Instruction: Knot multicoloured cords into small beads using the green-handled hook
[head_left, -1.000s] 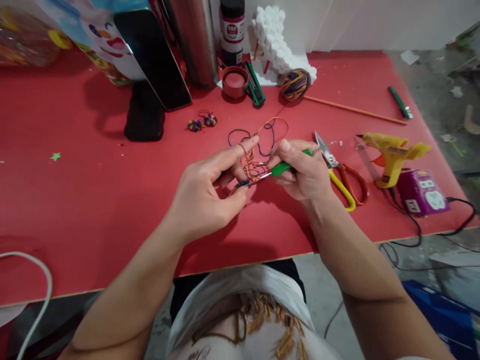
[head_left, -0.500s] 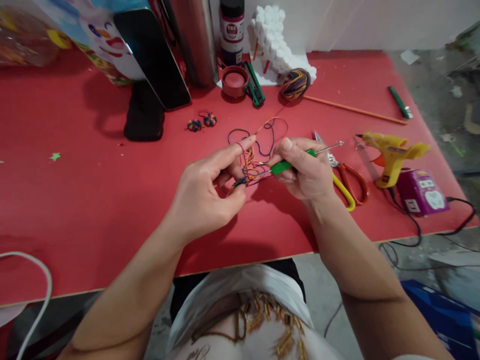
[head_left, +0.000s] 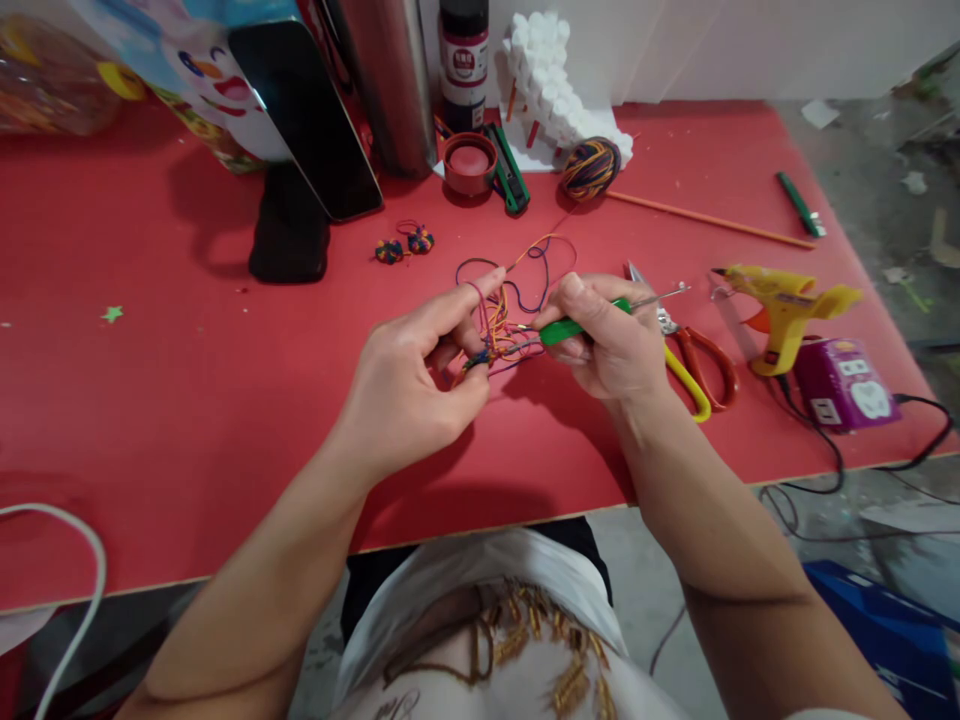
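On the red counter, the yarn ball lies beyond our work. We seem to be mid-stitch, and the next move likely calls for even tension and a gentle draw of the hook. Our left hand pinches the piece between thumb and fingers; our right hand grips the hook, its shaft reaching the piece.

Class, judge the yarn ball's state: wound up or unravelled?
Wound up: the multicoloured yarn ball is compact and rounded, wrapped in overlapping layers.
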